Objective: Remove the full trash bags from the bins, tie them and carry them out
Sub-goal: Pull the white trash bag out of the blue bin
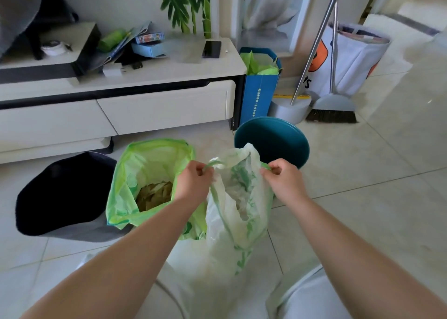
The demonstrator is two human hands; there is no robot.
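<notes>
A white trash bag (238, 212) with green print stands on the floor in front of me, out of its bin. My left hand (193, 181) pinches its left handle and my right hand (284, 178) pinches its right handle, holding the mouth apart. Just to the left, a green trash bag (135, 171) stands open with yellowish scraps inside, touching the white one. Behind the white bag sits a teal round bin (273, 139), with no bag in it. A dark bin (63, 195) lies on the far left.
A white TV cabinet (145, 101) with drawers runs along the back, with a phone (212, 49) and clutter on top. A blue paper bag (260, 84), a broom (332, 108), a dustpan and a large white bag stand at the back right. Pale tile floor stretches right.
</notes>
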